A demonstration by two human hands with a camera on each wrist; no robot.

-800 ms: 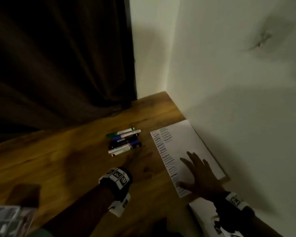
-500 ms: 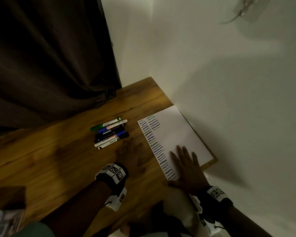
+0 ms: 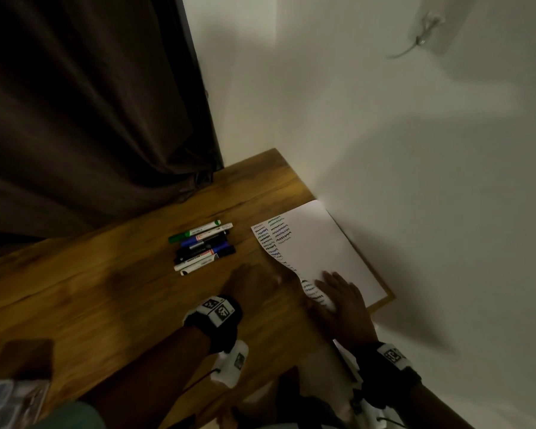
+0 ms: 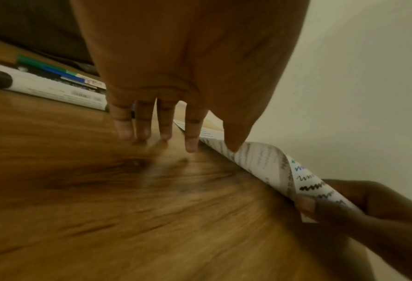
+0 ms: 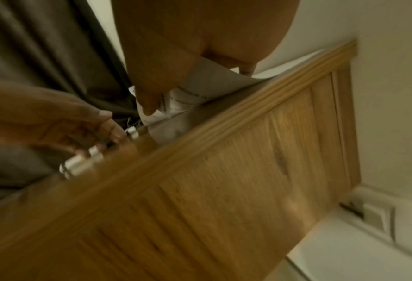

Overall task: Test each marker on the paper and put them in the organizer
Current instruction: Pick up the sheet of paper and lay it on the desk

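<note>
Several markers lie side by side on the wooden table, white, blue, black and green-capped; the left wrist view shows the markers at far left. To their right lies the white paper with rows of test squiggles down its left side. My right hand pinches the paper's near left corner and curls it up off the table; the left wrist view shows the paper bent over its thumb. My left hand hovers with straight fingers between markers and paper, fingertips at the paper's edge.
The paper lies against a white wall on the right. A dark curtain hangs behind the table. A clear plastic object and a brown block sit at the near left. The table's right end stops just past the paper.
My right hand slid back along the paper to its near left corner and lifted that corner. My left hand stayed between the markers and the paper. The head view shifted.
</note>
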